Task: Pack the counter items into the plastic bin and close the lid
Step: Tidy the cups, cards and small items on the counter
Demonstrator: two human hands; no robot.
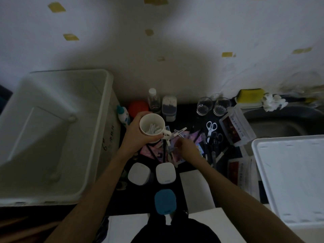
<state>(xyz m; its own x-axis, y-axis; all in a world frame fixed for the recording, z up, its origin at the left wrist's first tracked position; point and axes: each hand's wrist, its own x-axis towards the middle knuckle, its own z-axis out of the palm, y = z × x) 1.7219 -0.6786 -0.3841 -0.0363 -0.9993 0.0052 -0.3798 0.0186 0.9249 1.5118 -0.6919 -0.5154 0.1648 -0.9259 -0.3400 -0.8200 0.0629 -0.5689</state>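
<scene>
My left hand (pixel 138 133) grips a white mug (pixel 152 128) that holds several small white clips, held just above the dark counter. My right hand (pixel 188 149) rests low on a pile of pink cards, pens and white clips (pixel 177 135) beside the mug; its fingers are curled and blurred, and what they pinch is hidden. The open white plastic bin (pixel 52 134) stands to the left and looks empty. Its white lid (pixel 291 176) lies at the right.
On the counter stand two white square cases (pixel 139 174), a blue one (pixel 164 201), scissors (pixel 211 128), two glasses (pixel 203 106), a clear bottle (pixel 154 100), an orange ball (pixel 138 108), a lidded jar (pixel 168 107) and clear packets (pixel 235 128). A sink (pixel 280 123) and sponge (pixel 250 95) lie far right.
</scene>
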